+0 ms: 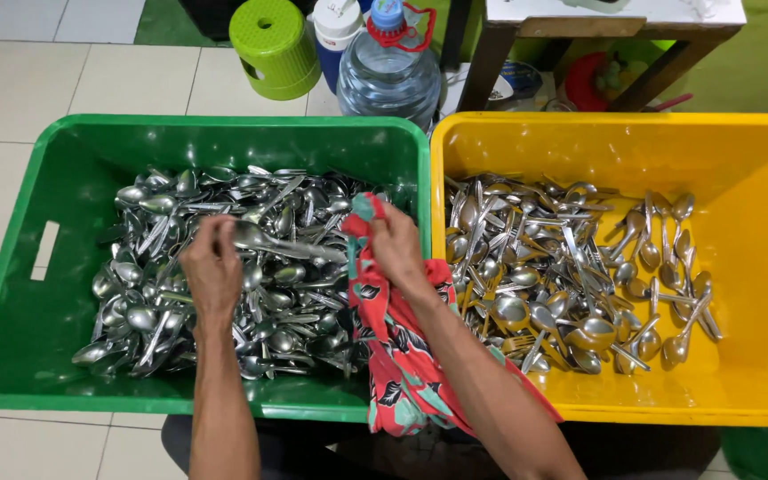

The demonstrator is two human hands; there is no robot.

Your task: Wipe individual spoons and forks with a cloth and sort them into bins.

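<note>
My left hand (212, 267) pinches the bowl end of a metal spoon (282, 244) above the green crate (55, 178), which holds a heap of several spoons (224, 293). The spoon's handle runs right into a red patterned cloth (397, 356) that my right hand (396, 244) grips around it. The cloth hangs down over the green crate's near rim. To the right stands a yellow crate (757, 160) with a pile of several spoons and forks (562, 276).
Beyond the crates stand a green plastic stool (273, 44), a large clear water bottle (390, 76) with a blue cap, and a dark wooden table's legs (491, 62). Pale floor tiles (11, 89) lie to the left.
</note>
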